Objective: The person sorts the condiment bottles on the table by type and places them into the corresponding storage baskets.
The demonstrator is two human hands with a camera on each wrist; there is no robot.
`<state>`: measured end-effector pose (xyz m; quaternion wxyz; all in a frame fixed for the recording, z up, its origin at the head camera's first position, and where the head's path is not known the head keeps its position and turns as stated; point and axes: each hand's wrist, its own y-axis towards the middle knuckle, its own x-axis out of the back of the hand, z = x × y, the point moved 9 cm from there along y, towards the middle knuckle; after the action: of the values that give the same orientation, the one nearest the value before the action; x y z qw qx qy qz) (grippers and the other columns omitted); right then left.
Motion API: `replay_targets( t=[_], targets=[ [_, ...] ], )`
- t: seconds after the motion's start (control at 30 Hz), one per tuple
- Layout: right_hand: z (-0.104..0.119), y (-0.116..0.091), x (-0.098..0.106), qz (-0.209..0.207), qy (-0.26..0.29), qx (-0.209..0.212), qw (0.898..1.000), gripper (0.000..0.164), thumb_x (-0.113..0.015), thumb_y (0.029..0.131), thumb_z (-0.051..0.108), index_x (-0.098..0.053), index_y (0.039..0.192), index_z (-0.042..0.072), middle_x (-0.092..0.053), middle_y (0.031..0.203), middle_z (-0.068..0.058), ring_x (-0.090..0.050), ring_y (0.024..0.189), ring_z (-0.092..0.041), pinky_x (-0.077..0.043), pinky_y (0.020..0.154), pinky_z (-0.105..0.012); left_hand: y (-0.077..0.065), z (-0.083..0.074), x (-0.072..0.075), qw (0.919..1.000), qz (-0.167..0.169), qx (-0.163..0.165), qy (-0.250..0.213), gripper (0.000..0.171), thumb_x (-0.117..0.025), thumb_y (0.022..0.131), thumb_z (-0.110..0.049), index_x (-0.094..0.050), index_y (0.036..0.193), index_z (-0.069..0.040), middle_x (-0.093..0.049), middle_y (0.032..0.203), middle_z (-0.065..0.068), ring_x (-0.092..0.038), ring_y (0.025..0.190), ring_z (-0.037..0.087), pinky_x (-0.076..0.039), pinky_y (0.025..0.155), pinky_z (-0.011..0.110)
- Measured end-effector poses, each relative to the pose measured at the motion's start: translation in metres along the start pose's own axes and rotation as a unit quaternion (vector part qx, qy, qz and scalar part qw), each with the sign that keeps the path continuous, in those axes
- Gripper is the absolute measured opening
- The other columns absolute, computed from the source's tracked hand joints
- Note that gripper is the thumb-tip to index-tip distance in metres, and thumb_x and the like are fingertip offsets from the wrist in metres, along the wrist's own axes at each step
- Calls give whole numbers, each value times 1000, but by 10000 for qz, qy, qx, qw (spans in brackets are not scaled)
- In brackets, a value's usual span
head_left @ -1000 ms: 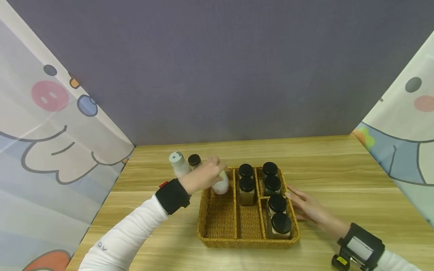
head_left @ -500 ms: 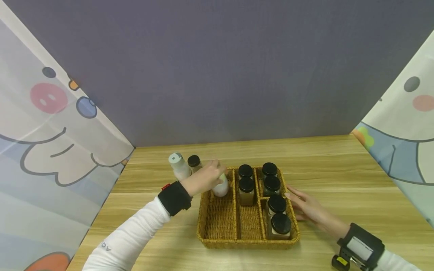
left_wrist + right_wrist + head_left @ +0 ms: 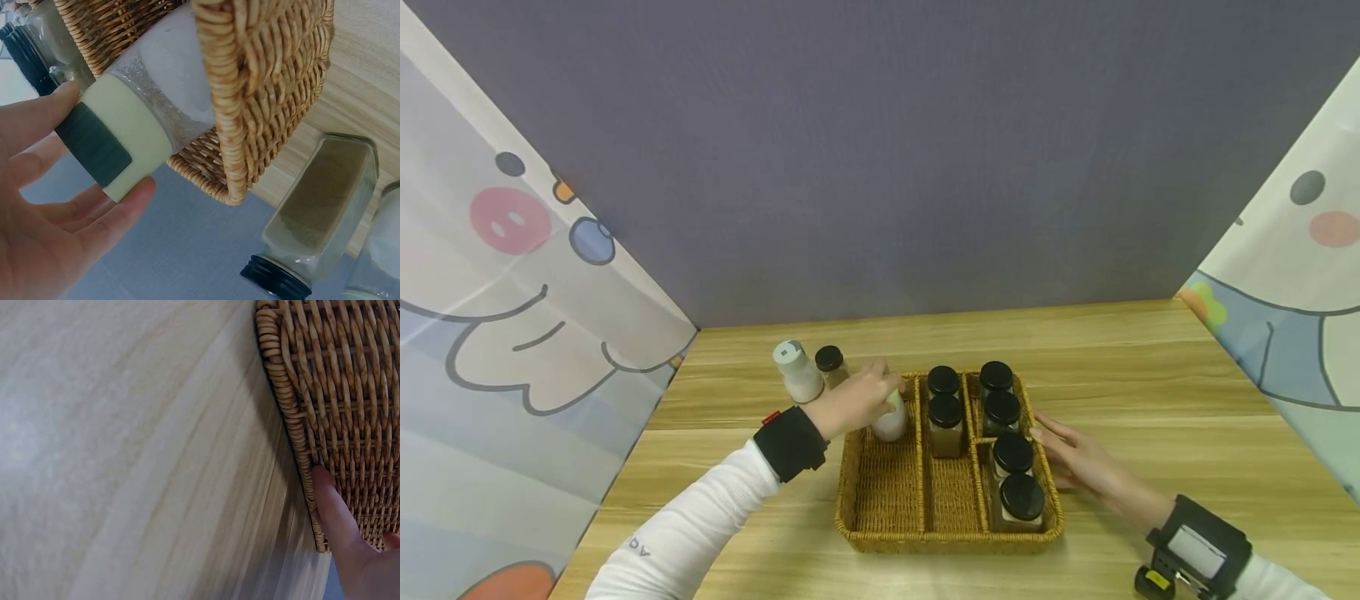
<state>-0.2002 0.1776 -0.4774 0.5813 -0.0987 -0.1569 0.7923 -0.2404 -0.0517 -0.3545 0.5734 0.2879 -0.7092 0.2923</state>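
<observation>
My left hand (image 3: 856, 402) pinches the pale and dark green lid of a clear seasoning jar (image 3: 165, 69) with white contents. In the head view this jar (image 3: 891, 427) stands inside the back of the left compartment of a wicker basket (image 3: 955, 542). Its lower part is hidden by the wicker wall in the left wrist view, where thumb and fingertips lie on opposite sides of the lid. My right hand (image 3: 1086, 465) rests against the basket's right outer side, fingers extended. One finger (image 3: 337, 515) touches the weave near the bottom edge.
Black-lidded jars stand in the middle compartment (image 3: 946, 429) and both right compartments (image 3: 1015, 475). Left of the basket, on the wooden table (image 3: 1150, 358), are a white-capped bottle (image 3: 797, 373) and a black-lidded jar of brown powder (image 3: 322, 194). A grey panel (image 3: 925, 167) rises behind.
My left hand has shifted slightly down and toward the front of the basket with the seasoning jar. My right hand stays at the basket's side.
</observation>
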Motion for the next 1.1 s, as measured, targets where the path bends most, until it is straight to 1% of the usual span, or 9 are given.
replay_targets(
  t=[0.2, 0.43, 0.57, 0.67, 0.77, 0.97, 1.1],
  targets=[
    [-1, 0, 0, -35, -62, -23, 10000, 67, -47, 91, 36, -13, 143, 10, -13, 139, -32, -33, 118, -46, -50, 78, -44, 0, -1, -3, 9999, -48, -123, 96, 30, -62, 82, -10, -57, 110, -2, -49, 101, 16, -50, 92, 26, -48, 77, 34],
    [-2, 1, 0, 14, -44, 3, 10000, 67, -46, 91, 35, -13, 143, 10, -12, 140, -32, -31, 119, -46, -49, 79, -45, 0, 2, -6, 10000, -11, 4, 80, 29, -62, 83, -12, -57, 110, -5, -48, 104, 15, -49, 93, 26, -48, 72, 31],
    [-2, 0, 0, 34, -50, -5, 10000, 66, -46, 91, 35, -12, 143, 10, -11, 140, -32, -32, 119, -46, -49, 80, -46, 0, 1, -7, 9999, -64, -9, 152, 28, -62, 83, -14, -57, 110, -7, -48, 104, 14, -49, 95, 26, -49, 72, 30],
    [-3, 0, 0, 26, -74, -17, 10000, 66, -46, 91, 35, -13, 143, 11, -12, 140, -32, -32, 119, -46, -49, 80, -47, -1, 0, -6, 9996, -154, -93, 228, 28, -62, 82, -14, -58, 110, -8, -48, 102, 13, -50, 93, 24, -49, 71, 29],
    [-3, 1, 0, 36, -77, -15, 10000, 66, -46, 91, 35, -13, 143, 11, -11, 140, -32, -32, 119, -46, -49, 80, -46, -2, 0, -5, 9994, -207, -180, 209, 29, -62, 83, -15, -57, 111, -7, -48, 100, 11, -50, 89, 22, -48, 69, 28],
    [-1, 1, -1, 104, -27, 3, 9999, 66, -45, 92, 35, -11, 143, 10, -7, 142, -30, -29, 120, -46, -49, 80, -46, -4, 2, -3, 9991, -275, -308, 83, 33, -60, 85, -18, -56, 116, -7, -49, 100, 9, -49, 86, 19, -46, 71, 28],
    [0, 1, -1, 94, -36, -12, 9999, 66, -45, 92, 35, -11, 143, 10, -6, 142, -30, -27, 121, -47, -49, 80, -45, -6, 1, 1, 9978, -423, -489, 115, 32, -59, 85, -19, -56, 115, -7, -51, 101, 9, -51, 85, 19, -47, 70, 27]
  ],
)
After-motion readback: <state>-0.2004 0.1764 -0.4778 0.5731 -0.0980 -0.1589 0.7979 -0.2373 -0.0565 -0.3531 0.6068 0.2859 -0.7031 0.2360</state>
